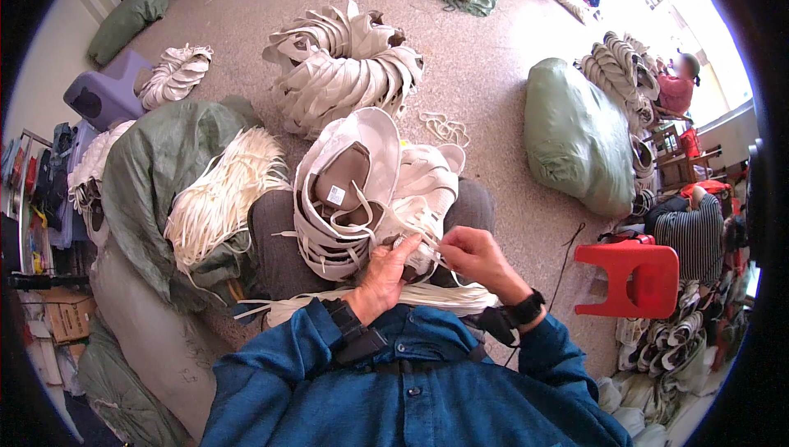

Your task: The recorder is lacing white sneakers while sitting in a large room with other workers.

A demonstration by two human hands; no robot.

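Note:
On my lap, a beige shoe upper (427, 188) lies with its opening toward me. My left hand (382, 281) is closed on its near end, the thumb pressed on top. With thumb and forefinger, my right hand (478, 260) pinches a cream shoelace (426, 221) just above the upper. Loops of lace spread over the front of the upper, and which eyelets they pass through cannot be made out. Leaning against it at the left is a nested stack of laced uppers (308, 237), brown lining showing. A bundle of loose laces (448, 297) lies across my lap near my wrists.
At my left, a green sack (140, 192) holds a thick bunch of laces (226, 192). Ahead on the floor is a ring of nested uppers (345, 77). A stuffed green sack (575, 135) and red stool (629, 278) stand at right. Other people sit farther right.

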